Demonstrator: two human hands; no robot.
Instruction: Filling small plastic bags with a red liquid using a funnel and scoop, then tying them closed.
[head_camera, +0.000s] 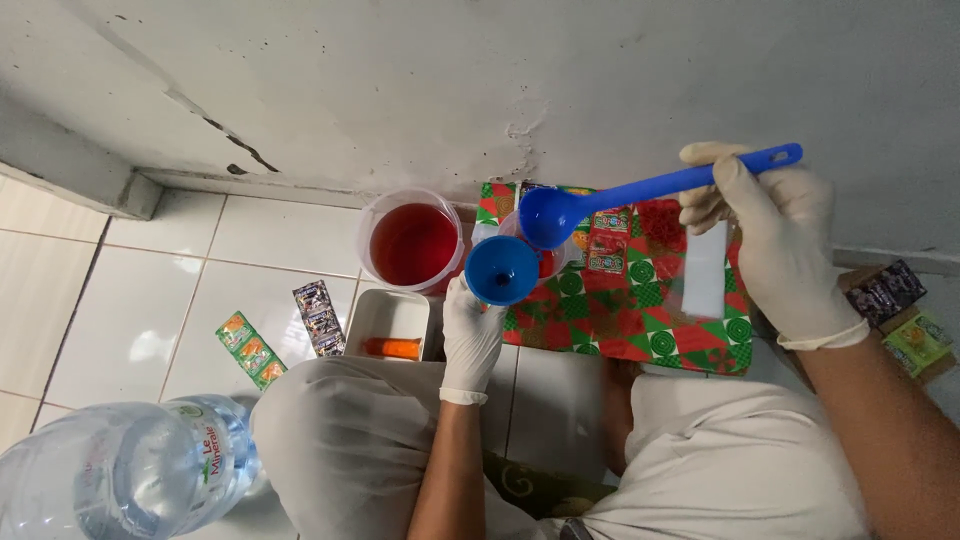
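Your left hand grips the blue funnel; your right hand clasps the blue ladle just above it

Both hands wear pale gloves, with the forearms bare below the cuffs. The left hand sits near the middle, its forearm rising straight from the near edge, fingers curled upward in a loose grip. The right hand is farther and to the right, raised higher, fingers closed in a fist-like grip, its forearm running down to the near right corner.
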